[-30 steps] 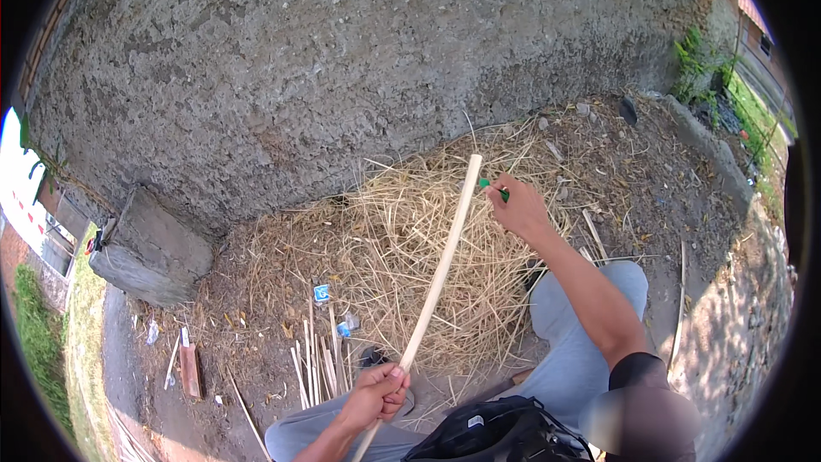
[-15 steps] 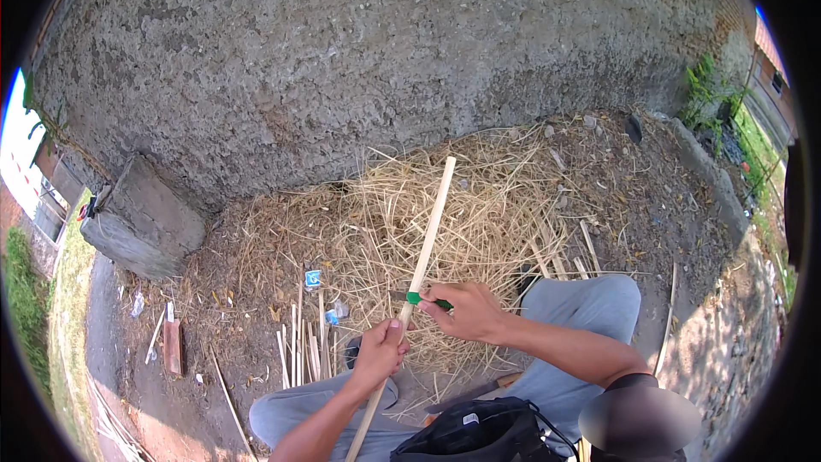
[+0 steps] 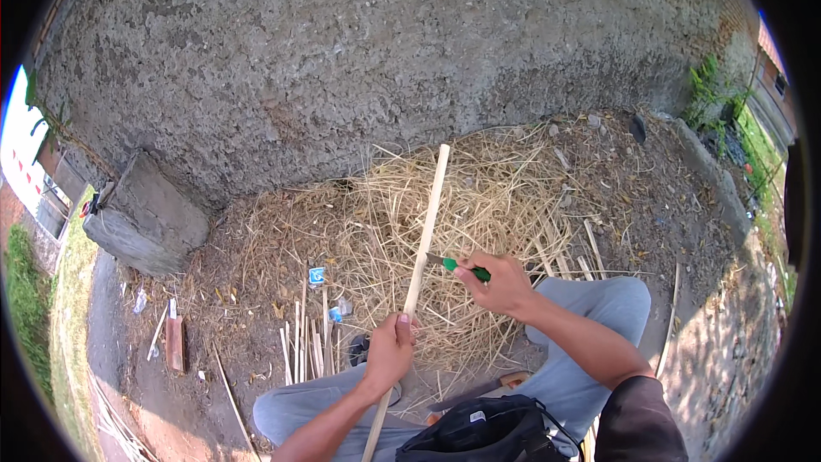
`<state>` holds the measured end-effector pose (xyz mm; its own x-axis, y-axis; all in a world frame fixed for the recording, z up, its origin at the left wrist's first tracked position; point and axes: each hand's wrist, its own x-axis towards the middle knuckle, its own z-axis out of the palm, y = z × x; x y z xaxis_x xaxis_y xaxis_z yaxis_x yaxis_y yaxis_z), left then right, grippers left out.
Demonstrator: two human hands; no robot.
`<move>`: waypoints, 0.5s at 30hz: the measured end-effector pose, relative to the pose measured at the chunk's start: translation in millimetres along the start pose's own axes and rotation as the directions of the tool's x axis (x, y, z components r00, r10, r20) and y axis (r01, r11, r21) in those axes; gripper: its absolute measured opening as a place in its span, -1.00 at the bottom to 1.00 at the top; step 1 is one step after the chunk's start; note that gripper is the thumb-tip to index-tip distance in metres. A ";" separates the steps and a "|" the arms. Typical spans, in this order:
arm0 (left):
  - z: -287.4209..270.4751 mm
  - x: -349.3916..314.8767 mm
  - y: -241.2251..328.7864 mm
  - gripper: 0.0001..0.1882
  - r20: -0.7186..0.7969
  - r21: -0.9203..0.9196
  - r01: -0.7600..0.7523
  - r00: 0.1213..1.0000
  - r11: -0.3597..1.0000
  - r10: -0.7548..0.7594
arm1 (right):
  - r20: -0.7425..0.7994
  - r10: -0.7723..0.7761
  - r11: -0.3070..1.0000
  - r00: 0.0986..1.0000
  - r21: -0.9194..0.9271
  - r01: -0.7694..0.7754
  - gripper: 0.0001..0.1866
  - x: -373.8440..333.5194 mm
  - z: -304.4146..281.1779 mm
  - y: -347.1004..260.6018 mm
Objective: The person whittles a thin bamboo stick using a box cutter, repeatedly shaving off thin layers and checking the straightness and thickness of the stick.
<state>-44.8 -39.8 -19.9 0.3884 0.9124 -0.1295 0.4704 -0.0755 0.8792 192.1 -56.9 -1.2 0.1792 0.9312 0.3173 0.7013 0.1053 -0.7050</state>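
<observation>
Outdoors, hands (image 3: pixel 391 352) (image 3: pixel 500 284) closed, stick (image 3: pixel 433 205) left, probably knife (image 3: pixel 451 264) right

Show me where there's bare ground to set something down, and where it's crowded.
Mostly bare dirt lies between the long far-right stick and the low curb; a smaller patch sits between the split sticks and the thin stick beside the left knee. It's crowded beneath the green-handled knife, where shavings heap toward the wall.

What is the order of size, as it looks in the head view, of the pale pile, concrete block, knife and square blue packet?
Pale pile
Concrete block
Knife, partly hidden by the right hand
Square blue packet
</observation>
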 end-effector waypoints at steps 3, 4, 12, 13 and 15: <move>0.1 7.9 8.6 -0.65 -0.002 -0.064 -0.053 0.999 0.997 0.053 | 0.022 -0.181 0.982 0.983 0.058 0.179 -0.77 -15.8 15.8 -12.7; 2.3 9.5 5.3 -0.66 0.014 -0.059 -0.068 0.998 0.996 0.069 | 0.059 -0.198 0.980 0.978 0.038 0.196 -0.77 -17.6 19.3 -14.4; 8.0 8.3 5.7 -0.69 -0.020 0.005 -0.117 0.993 0.993 0.117 | 0.053 -0.228 0.973 0.972 -0.032 0.230 -0.82 -16.2 22.4 -17.2; 6.3 7.7 8.4 -0.70 -0.020 0.046 -0.130 0.991 0.991 0.131 | 0.029 -0.233 0.971 0.972 -0.054 0.234 -0.81 -14.8 20.3 -19.1; 3.1 6.9 19.7 -0.70 -0.014 0.044 -0.119 0.993 0.992 0.120 | -0.018 -0.254 0.966 0.967 -0.062 0.253 -0.81 -10.7 21.9 -12.4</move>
<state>-30.3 -36.2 -4.8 0.4310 0.9022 -0.0170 0.4551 -0.2011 0.8674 166.4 -60.5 -9.8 0.0073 0.8673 0.4977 0.7652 0.3155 -0.5612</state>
